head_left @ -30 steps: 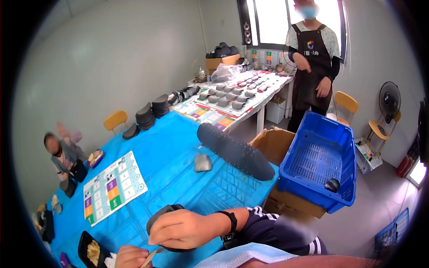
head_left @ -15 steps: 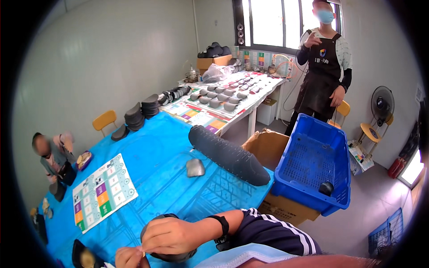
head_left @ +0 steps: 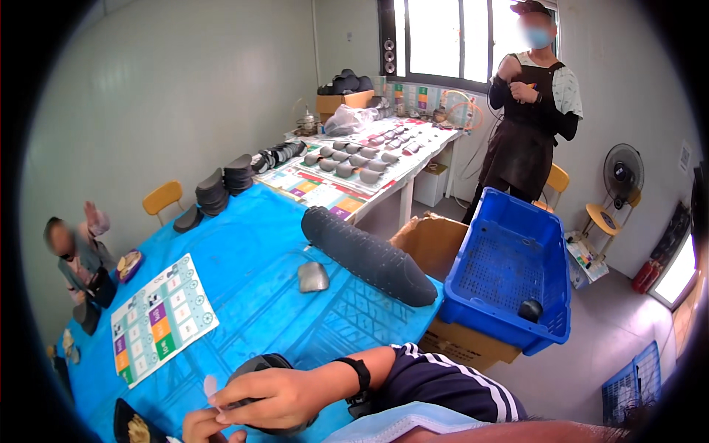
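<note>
Over the blue desk [head_left: 244, 247], the right hand [head_left: 275, 395] is gripping the dark pad [head_left: 269, 361] beneath it, fingers curled. A pale strip [head_left: 210, 385] is touching those fingertips around nine o'clock, its long axis pointing toward eleven. The left hand [head_left: 201, 427] is lying at eight; its hold I cannot tell.

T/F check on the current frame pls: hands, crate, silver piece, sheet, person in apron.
1. The blue crate is full to the brim. False: one dark item shows in it, and much of its floor is bare.
2. The silver piece lies apart from the long dark pad. True.
3. The person in the apron is seated. False: that person stands.
4. The right hand hides part of a dark curved piece. True.
5. The left hand is inside the crate. False: it is beside the right hand.
6. The printed sheet lies on the blue table cover. True.
</note>
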{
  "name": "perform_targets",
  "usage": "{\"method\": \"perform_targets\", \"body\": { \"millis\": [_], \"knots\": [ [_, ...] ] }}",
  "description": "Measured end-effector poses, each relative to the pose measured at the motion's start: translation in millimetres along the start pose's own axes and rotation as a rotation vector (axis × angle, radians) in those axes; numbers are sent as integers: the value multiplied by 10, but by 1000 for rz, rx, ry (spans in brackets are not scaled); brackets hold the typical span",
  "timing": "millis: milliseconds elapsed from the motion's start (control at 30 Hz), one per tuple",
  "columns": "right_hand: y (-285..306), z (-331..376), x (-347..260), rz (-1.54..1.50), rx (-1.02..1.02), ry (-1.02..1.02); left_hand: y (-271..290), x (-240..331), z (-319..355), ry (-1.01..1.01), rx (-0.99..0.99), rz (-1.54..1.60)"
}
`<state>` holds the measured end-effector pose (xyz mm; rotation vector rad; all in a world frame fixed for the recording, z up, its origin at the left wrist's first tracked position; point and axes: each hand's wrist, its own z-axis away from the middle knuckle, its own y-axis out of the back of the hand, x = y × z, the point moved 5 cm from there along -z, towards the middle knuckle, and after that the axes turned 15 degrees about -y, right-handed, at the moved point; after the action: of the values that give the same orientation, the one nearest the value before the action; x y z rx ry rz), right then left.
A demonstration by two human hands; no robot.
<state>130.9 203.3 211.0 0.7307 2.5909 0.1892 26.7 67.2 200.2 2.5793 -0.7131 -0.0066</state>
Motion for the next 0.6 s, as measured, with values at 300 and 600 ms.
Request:
{"method": "perform_targets", "body": {
  "millis": [300,600],
  "knots": [
    [-98,32,0,-157,-124,63,59,176,41,108,145,-58],
    [-119,2,-25,-219,-228,47,91,181,88,105,229,-110]
  ]
}}
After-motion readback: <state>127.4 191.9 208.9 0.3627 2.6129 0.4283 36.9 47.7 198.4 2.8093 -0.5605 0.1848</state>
